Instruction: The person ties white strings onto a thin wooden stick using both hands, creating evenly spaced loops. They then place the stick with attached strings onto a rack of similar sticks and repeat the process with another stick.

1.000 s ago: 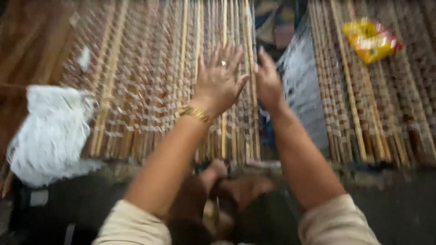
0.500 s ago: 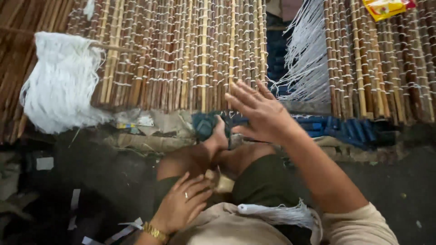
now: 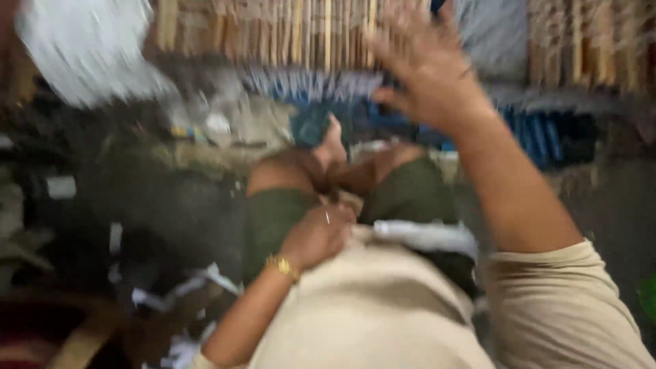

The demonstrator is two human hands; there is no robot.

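Right hand [image 3: 427, 68], fingers spread and gripping nothing, is reaching toward the bamboo-slat mat [image 3: 301, 31] at twelve o'clock; left hand [image 3: 318, 236], loosely curled with grip indiscernible, is resting in the lap beside a white thread bundle [image 3: 424, 236] at three o'clock.

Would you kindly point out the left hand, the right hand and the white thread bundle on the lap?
left hand [image 3: 318, 236], head view, back of hand.
right hand [image 3: 427, 75], head view, palm.
white thread bundle [image 3: 424, 236], head view, middle.
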